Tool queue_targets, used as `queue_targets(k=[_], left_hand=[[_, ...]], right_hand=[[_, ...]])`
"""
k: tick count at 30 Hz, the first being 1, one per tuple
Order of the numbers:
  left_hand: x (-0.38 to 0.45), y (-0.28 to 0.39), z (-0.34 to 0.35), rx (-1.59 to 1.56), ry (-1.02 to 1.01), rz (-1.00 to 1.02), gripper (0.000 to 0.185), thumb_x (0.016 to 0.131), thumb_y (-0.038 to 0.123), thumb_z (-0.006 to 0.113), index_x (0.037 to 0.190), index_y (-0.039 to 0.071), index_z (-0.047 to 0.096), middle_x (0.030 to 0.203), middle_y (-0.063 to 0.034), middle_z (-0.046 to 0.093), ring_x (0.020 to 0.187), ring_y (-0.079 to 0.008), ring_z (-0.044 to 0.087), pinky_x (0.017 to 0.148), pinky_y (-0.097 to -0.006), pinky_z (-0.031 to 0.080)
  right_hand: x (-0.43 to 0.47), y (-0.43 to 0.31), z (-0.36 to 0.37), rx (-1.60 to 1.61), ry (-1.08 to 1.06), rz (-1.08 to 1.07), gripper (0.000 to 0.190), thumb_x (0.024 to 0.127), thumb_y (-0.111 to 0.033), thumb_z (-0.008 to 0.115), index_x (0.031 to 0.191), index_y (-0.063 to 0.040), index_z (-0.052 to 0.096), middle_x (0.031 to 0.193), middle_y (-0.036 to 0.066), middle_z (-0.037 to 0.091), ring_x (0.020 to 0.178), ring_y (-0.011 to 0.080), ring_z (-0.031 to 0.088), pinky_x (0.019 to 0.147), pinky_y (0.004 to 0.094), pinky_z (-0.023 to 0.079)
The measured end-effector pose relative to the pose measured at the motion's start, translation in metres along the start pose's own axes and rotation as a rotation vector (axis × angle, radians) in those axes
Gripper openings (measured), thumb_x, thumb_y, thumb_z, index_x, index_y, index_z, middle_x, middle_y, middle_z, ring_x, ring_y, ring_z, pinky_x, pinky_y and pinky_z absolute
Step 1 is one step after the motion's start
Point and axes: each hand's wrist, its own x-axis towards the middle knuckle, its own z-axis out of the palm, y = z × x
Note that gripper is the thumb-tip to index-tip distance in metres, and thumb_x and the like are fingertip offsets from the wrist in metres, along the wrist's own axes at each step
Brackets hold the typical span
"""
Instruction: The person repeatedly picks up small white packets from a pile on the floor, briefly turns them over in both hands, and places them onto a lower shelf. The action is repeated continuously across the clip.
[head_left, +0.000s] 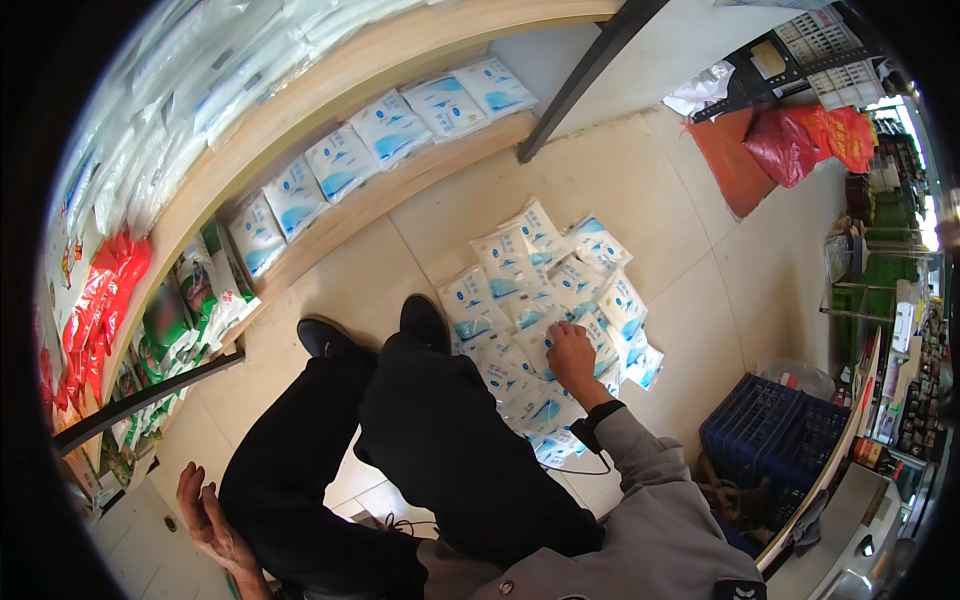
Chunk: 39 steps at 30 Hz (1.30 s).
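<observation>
A heap of white-and-blue plastic packets (502, 259) lies spread over the tiled floor, in front of and to the right of my shoes. My right hand (574, 356) is down in the middle of this heap, its fingers bent against the right edge of one packet (536, 343). The fingertips are partly hidden. Beside my left thigh, my left hand (212, 525) hangs with nothing in it, fingers apart. Packets of the same kind (390, 129) lean in a row on the low wooden shelf (420, 169) ahead.
Clear plastic-wrapped packs (187, 90) fill the upper shelf. Red bags (105, 292) and green-and-white bags (199, 285) are at left. Dark metal posts (574, 82) carry the shelving. A blue plastic crate (772, 427) stands at right; red plastic bags (810, 142) lie farther off. A cable (574, 471) runs from my right wrist.
</observation>
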Motion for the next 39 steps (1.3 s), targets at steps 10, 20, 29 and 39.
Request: queue_targets(k=[10,20,29,39], left_hand=[[-0.001,-0.001,0.000,0.013,-0.006,-0.028,0.027,0.107,0.008,0.047,0.127,-0.001,0.061,0.142,-0.0135,0.056,0.129,-0.0251,0.056,0.106,-0.0373,0.047],[-0.002,0.008,0.001,0.039,0.001,-0.021,0.027,0.107,0.010,0.047,0.125,-0.003,0.062,0.140,-0.0135,0.058,0.127,-0.0242,0.058,0.105,-0.0376,0.048],[-0.002,0.005,0.001,0.018,0.004,-0.032,0.026,0.107,0.011,0.047,0.123,-0.002,0.063,0.136,-0.0134,0.060,0.124,-0.0239,0.059,0.104,-0.0367,0.048],[-0.003,-0.002,0.000,-0.042,0.020,0.002,0.027,0.107,0.013,0.050,0.125,-0.002,0.063,0.128,-0.0126,0.064,0.112,-0.0235,0.064,0.098,-0.0341,0.049]], right_hand=[[-0.001,0.105,-0.017,0.284,0.052,0.850,0.047,0.091,-0.023,0.068,0.131,-0.002,0.059,0.131,0.023,0.062,0.118,0.0432,0.060,0.097,0.0508,0.050],[-0.030,0.072,-0.008,0.183,-0.047,0.592,0.051,0.086,-0.022,0.070,0.132,-0.002,0.057,0.130,0.023,0.061,0.114,0.0440,0.062,0.092,0.0517,0.052],[-0.018,0.116,-0.009,0.275,-0.169,0.469,0.062,0.079,-0.031,0.079,0.127,0.002,0.060,0.113,0.021,0.067,0.105,0.0359,0.066,0.089,0.0451,0.053],[-0.004,0.096,-0.048,0.498,-0.524,0.304,0.047,0.074,-0.033,0.085,0.105,-0.004,0.067,0.098,0.013,0.070,0.091,0.0293,0.067,0.081,0.0394,0.051]])
